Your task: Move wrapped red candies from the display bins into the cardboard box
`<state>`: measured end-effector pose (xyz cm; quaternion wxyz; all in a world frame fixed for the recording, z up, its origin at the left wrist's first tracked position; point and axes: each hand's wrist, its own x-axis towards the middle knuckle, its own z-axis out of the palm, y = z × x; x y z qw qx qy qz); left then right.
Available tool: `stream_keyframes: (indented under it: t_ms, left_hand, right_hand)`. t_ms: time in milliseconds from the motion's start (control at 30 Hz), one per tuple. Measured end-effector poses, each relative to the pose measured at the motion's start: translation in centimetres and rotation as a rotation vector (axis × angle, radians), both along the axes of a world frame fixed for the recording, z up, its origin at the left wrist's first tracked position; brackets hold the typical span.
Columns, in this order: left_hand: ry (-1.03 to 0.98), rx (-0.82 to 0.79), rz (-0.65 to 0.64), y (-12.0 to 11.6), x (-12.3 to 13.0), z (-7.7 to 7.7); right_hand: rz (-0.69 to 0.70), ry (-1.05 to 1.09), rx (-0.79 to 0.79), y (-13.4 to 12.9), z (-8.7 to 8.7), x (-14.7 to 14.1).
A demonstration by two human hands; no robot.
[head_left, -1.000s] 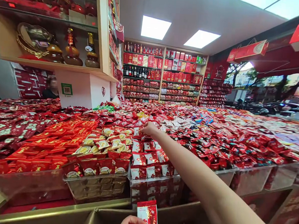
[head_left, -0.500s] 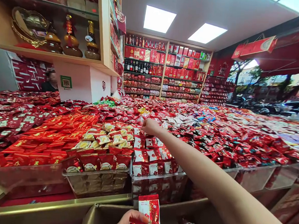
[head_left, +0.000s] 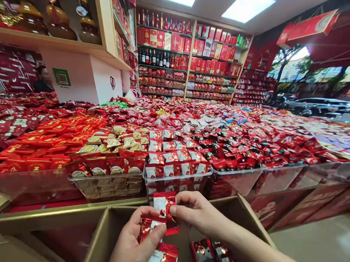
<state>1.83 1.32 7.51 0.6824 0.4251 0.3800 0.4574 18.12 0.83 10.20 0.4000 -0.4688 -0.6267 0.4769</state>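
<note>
My left hand [head_left: 137,237], low in the middle, is closed on small red and white candy packets [head_left: 149,229]. One more packet [head_left: 163,258] shows just below its thumb. My right hand [head_left: 195,211] pinches another red and white packet [head_left: 163,205] between thumb and fingers, right beside the left hand. Both hands are over an open cardboard box [head_left: 100,231], where several loose packets [head_left: 204,251] lie at the bottom. Straight ahead, a clear bin [head_left: 177,177] holds rows of similar red and white packets.
A clear bin [head_left: 107,179] of red and cream packets stands to the left, with orange-red packets [head_left: 33,150] beyond it. More candy heaps [head_left: 280,147] spread to the right. Stocked shelves [head_left: 191,61] line the back, and a wooden cabinet [head_left: 108,24] juts in upper left.
My right hand has come back from the candy heap to beside my left hand and now pinches a packet. My left hand is higher and more fully in view. The view has tilted down.
</note>
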Motion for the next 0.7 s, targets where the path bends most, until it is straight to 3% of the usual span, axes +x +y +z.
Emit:
stream_keyframes:
  t_ms: [67,233,433,600,700]
  left_hand:
    - [0.005,-0.010,-0.013,-0.1,0.1,0.0]
    - [0.052,0.000,0.046,-0.3,-0.1,0.7]
    - [0.086,0.067,0.066,-0.4,0.0,1.0]
    - [0.092,0.052,0.067,-0.5,0.2,0.8]
    - [0.070,0.021,0.092,-0.7,0.3,0.9]
  right_hand:
    - [-0.037,0.138,-0.049,0.3,-0.6,0.0]
    - [-0.138,0.282,-0.117,0.6,-0.3,0.2]
    - [-0.132,0.395,-0.171,0.7,-0.9,0.4]
    - [-0.062,0.398,-0.080,0.3,-1.3,0.1]
    - [-0.091,0.284,0.068,-0.2,0.4,0.6]
